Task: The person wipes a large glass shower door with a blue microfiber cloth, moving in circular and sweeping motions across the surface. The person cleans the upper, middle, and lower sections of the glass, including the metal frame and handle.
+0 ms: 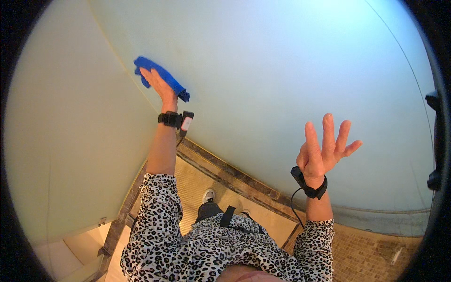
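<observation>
My left hand (pixel 160 84) holds a folded blue cloth (pixel 165 75) against a large frosted glass panel (pixel 246 70). The cloth sits near the corner seam where this panel meets a second frosted panel (pixel 77 123) on the left. Off to the right, my right hand (pixel 326 151) is raised in front of the same panel with its fingers spread and nothing in it. Whether its palm touches the glass cannot be told. Each wrist wears a black strap with a small device and a cable.
A brown stone curb (pixel 229 169) runs along the foot of the glass. My shoe (pixel 208 195) stands on a ribbed beige floor (pixel 192 179). Small brown mosaic tiles (pixel 366 253) cover the lower right. Dark fittings (pixel 433 179) edge the panel at far right, and a metal clip (pixel 102 221) sits lower left.
</observation>
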